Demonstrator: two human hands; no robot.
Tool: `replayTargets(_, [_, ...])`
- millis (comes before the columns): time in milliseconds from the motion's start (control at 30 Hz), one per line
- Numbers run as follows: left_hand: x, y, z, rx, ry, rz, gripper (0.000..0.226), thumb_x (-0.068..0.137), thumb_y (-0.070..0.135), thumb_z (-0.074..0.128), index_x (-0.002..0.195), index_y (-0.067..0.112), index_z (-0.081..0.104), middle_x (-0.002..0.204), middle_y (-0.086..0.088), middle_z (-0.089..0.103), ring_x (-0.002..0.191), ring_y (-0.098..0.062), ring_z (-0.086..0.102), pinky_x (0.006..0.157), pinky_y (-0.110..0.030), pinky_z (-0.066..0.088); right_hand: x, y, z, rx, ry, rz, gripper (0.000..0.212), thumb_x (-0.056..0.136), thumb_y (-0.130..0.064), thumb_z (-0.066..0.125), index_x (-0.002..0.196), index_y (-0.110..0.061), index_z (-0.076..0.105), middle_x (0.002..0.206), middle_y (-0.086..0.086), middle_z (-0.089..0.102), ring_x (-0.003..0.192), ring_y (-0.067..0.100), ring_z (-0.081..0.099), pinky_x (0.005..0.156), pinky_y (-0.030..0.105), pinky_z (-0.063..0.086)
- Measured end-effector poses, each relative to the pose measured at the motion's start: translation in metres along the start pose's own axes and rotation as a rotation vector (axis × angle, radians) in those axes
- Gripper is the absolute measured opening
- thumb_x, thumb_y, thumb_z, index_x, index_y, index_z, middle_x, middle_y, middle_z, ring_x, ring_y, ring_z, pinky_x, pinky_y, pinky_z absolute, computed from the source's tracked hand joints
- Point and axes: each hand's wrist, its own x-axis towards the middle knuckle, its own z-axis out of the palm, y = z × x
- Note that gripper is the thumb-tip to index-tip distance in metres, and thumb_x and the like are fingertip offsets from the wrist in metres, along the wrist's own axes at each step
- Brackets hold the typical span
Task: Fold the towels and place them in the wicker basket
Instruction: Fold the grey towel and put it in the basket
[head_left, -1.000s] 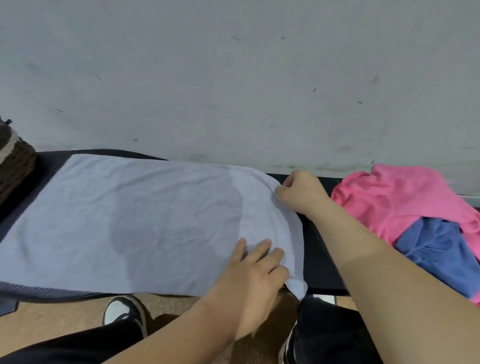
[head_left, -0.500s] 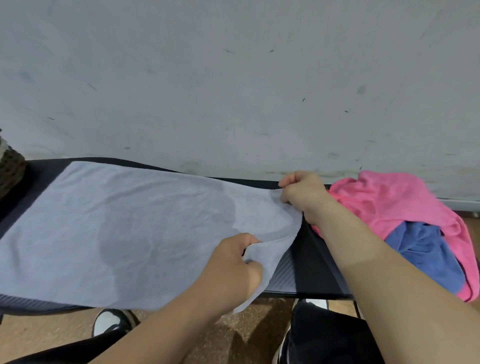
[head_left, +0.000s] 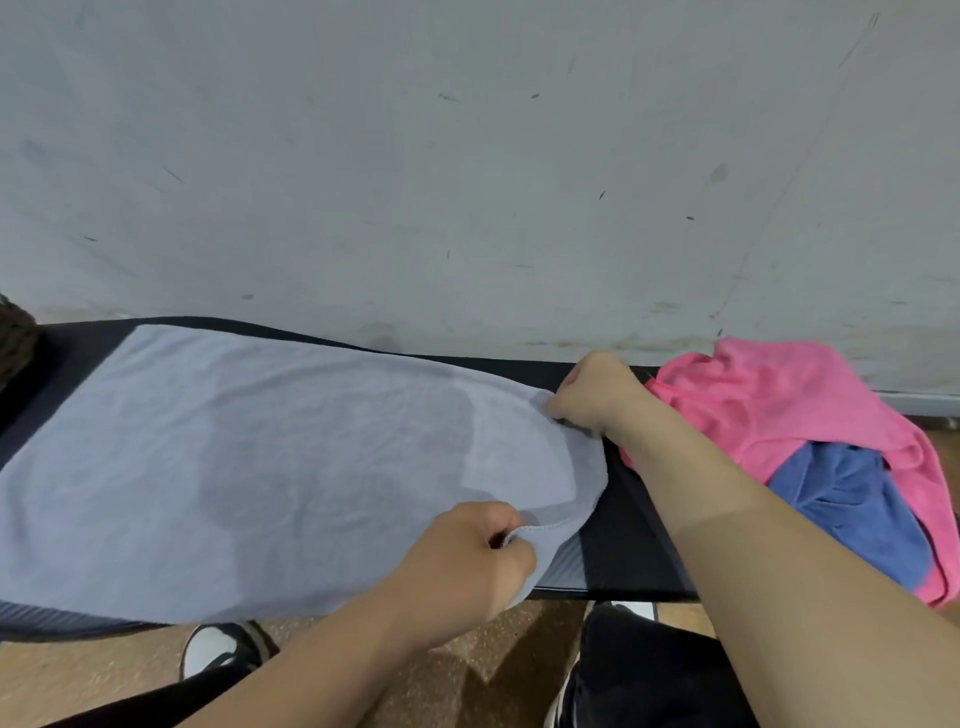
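Pinching corners of the pale grey-blue cloth towel (head_left: 249, 467), left grip (head_left: 467, 564) and right grip (head_left: 597, 397) seem set for the first fold; next, carry both leftward.

So the grubby grey-white wall (head_left: 467, 156) is hogging the whole top half, and it's wearing loads of little dark scuffs and scratches. A black bench (head_left: 618, 551) is running along right against the bottom of it, with a ribbed patch showing near its front edge. Below that, a speckled brown floor (head_left: 441, 670) is peeking out, with shadows lying across it. A black-and-white sneaker (head_left: 218, 649) is sitting on the floor at the left, and a leg in black trousers (head_left: 649, 670) is filling the bottom right, just below the bench's front edge. A pale baseboard (head_left: 924, 402) is poking in at far right.
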Motion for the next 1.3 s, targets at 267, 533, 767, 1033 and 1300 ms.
replayTargets(267, [-0.007, 0.013, -0.005, -0.065, -0.014, -0.002, 0.024, 0.091, 0.015, 0.058, 0.073, 0.002, 0.048, 0.056, 0.006, 0.033, 0.047, -0.009, 0.03, 0.046, -0.018, 0.025, -0.001, 0.006, -0.008, 0.309, 0.164, -0.097, 0.027, 0.079, 0.006, 0.054, 0.068, -0.018, 0.051, 0.065, -0.001, 0.05, 0.06, 0.018, 0.045, 0.05, 0.024, 0.034])
replayTargets(533, [-0.005, 0.008, -0.004, -0.012, -0.025, 0.001, 0.037, 0.093, 0.019, 0.059, 0.061, 0.016, 0.041, 0.057, 0.006, 0.034, 0.05, -0.013, 0.03, 0.05, -0.024, 0.027, 0.005, 0.027, -0.005, 0.015, 0.239, -0.065, 0.029, 0.086, -0.006, 0.057, 0.112, -0.017, 0.064, 0.101, 0.005, 0.067, 0.095, 0.029, 0.064, 0.076, 0.035, 0.052])
replayTargets(767, [-0.003, 0.01, 0.003, 0.04, -0.102, 0.081, 0.046, 0.104, 0.034, 0.054, 0.074, 0.005, 0.036, 0.059, 0.003, 0.023, 0.051, -0.012, 0.024, 0.055, -0.028, 0.023, 0.004, 0.031, -0.014, 0.225, 0.222, -0.007, 0.024, 0.087, -0.018, 0.066, 0.066, -0.01, 0.056, 0.062, 0.009, 0.05, 0.059, 0.027, 0.049, 0.053, 0.031, 0.04])
replayTargets(1033, [0.005, 0.032, 0.029, -0.139, -0.144, 0.117, 0.03, 0.102, 0.044, 0.059, 0.081, 0.041, 0.079, 0.065, -0.002, 0.049, 0.056, -0.011, 0.049, 0.056, -0.016, 0.043, -0.017, 0.024, -0.042, 0.982, 0.311, 0.111, 0.035, 0.093, -0.022, 0.071, 0.068, -0.017, 0.048, 0.056, 0.001, 0.044, 0.045, 0.018, 0.043, 0.043, 0.023, 0.039])
replayTargets(1300, [-0.029, 0.031, -0.023, -0.273, -0.082, 0.219, 0.073, 0.093, 0.063, 0.055, 0.099, -0.009, 0.057, 0.089, -0.008, 0.053, 0.085, -0.024, 0.053, 0.099, -0.066, 0.047, -0.045, -0.031, -0.056, 1.373, -0.04, 0.019, 0.019, 0.103, -0.017, 0.062, 0.089, -0.005, 0.059, 0.065, 0.01, 0.063, 0.05, 0.02, 0.066, 0.05, 0.029, 0.059])
